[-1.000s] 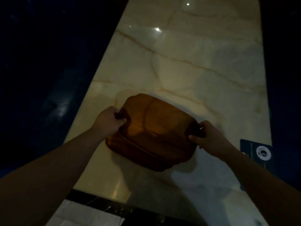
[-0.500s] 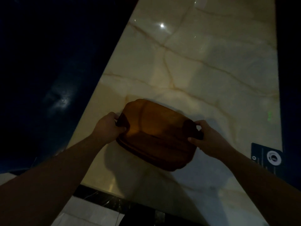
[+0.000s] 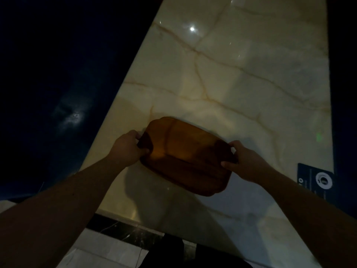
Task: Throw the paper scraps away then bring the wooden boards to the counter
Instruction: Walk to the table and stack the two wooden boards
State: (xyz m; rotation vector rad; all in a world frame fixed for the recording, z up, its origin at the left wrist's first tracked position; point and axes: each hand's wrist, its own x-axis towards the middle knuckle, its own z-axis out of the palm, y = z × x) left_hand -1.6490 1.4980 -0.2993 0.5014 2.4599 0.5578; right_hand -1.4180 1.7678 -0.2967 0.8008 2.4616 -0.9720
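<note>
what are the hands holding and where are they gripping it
Rounded brown wooden boards, stacked over the marble counter; left hand grips the left end, right hand the right.

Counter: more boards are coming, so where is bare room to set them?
The counter is bare beyond the boards, up to its far end. Crowded only near the right edge, by the dark card.
</note>
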